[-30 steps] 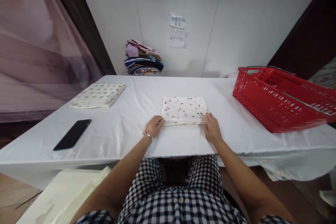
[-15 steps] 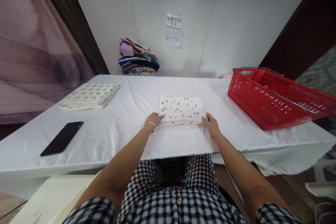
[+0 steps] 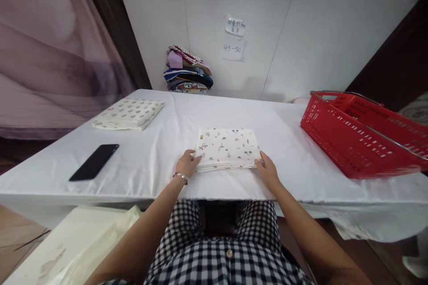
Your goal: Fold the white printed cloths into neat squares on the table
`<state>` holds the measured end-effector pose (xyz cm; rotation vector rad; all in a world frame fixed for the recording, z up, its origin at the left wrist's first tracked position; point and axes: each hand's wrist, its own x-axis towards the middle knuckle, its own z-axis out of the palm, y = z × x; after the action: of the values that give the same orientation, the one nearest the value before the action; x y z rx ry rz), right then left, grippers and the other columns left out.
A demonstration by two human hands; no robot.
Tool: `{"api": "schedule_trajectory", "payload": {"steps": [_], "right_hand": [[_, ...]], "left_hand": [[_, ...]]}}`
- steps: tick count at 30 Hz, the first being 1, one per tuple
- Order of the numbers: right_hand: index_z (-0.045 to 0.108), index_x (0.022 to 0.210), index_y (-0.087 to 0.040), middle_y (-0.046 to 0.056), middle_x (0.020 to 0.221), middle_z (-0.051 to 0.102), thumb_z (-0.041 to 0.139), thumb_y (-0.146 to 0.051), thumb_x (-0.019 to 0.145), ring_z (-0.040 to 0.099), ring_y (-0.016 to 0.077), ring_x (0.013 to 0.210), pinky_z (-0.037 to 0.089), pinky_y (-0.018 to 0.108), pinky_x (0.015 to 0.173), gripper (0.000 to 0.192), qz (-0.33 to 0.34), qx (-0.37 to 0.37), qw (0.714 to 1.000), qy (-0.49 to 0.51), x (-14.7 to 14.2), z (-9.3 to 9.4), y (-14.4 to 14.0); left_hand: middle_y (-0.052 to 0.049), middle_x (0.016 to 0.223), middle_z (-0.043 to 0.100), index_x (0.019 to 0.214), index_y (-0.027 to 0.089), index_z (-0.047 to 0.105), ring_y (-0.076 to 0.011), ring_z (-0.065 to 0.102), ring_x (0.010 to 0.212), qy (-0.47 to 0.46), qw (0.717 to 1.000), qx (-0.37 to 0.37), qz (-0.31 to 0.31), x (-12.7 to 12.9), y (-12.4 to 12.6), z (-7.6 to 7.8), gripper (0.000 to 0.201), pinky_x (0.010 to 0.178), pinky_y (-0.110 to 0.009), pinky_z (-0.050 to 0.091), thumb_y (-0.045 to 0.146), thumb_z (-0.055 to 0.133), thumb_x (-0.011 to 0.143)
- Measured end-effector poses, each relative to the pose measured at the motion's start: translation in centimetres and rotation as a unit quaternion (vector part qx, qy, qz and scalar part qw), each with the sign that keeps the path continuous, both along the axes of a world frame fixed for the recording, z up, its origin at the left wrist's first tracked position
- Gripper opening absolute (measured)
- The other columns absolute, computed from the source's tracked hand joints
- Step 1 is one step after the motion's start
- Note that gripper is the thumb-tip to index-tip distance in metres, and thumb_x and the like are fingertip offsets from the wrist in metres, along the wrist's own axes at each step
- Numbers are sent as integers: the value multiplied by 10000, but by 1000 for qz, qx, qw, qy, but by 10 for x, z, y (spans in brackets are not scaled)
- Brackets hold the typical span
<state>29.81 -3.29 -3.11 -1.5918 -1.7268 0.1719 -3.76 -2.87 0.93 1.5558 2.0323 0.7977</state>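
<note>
A folded white cloth printed with small leaves and figures lies in front of me on the white-covered table. My left hand, with a bracelet at its wrist, grips the near left corner, thumb on top. At the near right corner, my right hand pinches the edge between thumb and fingers. Some fingertips of both hands are hidden by the cloth. The layers show along its near edge, roughly even.
Another folded cloth with grey prints lies at the far left, and a black phone nearer me. A red basket stands at the right. Several folded fabrics are piled behind the table's far edge.
My view has turned left and tilted slightly. Relative to the table, both hands and the folded cloth have shifted a little left and nearer to me. The cloth stays folded.
</note>
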Motion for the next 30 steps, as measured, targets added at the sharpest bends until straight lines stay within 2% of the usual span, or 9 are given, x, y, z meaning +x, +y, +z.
{"api": "schedule_trajectory", "payload": {"steps": [4,7,10,14,17,20,24,27,30], "right_hand": [[333,1382,-172,131,1392,393,389,-341,879,324,287,1296,296,508,1033,533,49,69,992,-98,-18,25,-7],[353,1372,-180,113,1401,394,382,-347,895,299,278,1317,241,511,1057,506,138,37,972,-184,-38,29,-12],[381,1358,-171,112,1389,415,409,-383,888,332,275,1300,226,497,1061,517,177,-2,955,-237,-50,21,-14],[383,1359,-164,102,1395,409,398,-371,894,332,265,1300,222,476,1063,510,170,-6,952,-253,-51,16,-14],[391,1354,-151,109,1398,402,413,-359,884,330,270,1301,218,476,1062,514,167,-11,952,-256,-51,19,-14],[399,1349,-165,110,1389,414,403,-381,888,336,265,1299,214,483,1062,508,167,-27,953,-250,-50,25,-14],[408,1342,-170,110,1406,389,360,-444,903,287,262,1326,162,495,1075,520,111,-44,959,-258,-44,30,-13],[402,1346,-144,109,1420,368,364,-456,900,258,248,1339,132,458,1090,546,85,-58,954,-281,-39,27,-14],[399,1348,-140,103,1431,350,356,-469,900,250,239,1343,113,439,1096,558,88,-79,949,-291,-37,26,-15]], "left_hand": [[-16,821,658,1051,211,519,-186,626,775,15,1000,-26,-7,1,3,3,357,663,-272,446,418,568,764],[-27,858,660,1081,211,508,-194,627,802,30,998,-46,-18,1,6,3,373,669,-276,444,432,547,783],[-33,871,661,1106,208,499,-199,627,808,37,998,-49,-29,-1,7,-1,387,676,-283,448,435,533,796],[-62,940,660,1141,194,496,-216,629,834,36,998,-39,-27,-3,8,-2,451,710,-314,475,457,550,778],[-121,1144,597,1184,169,491,-253,576,1024,81,994,72,-26,4,7,0,477,860,-363,460,418,557,783],[-130,1350,455,1244,179,470,-281,384,1264,150,969,172,-95,15,1,0,485,1028,-426,334,402,521,816],[-46,1466,306,1303,252,427,-251,227,1357,203,952,99,-205,23,-9,-7,475,1083,-487,223,467,370,883],[-8,1495,230,1345,262,373,-207,154,1381,221,949,54,-216,22,-13,-10,510,1094,-479,197,497,243,912],[4,1503,202,1345,263,371,-196,132,1386,219,951,25,-217,20,-12,-4,530,1091,-482,203,520,212,910]]}}
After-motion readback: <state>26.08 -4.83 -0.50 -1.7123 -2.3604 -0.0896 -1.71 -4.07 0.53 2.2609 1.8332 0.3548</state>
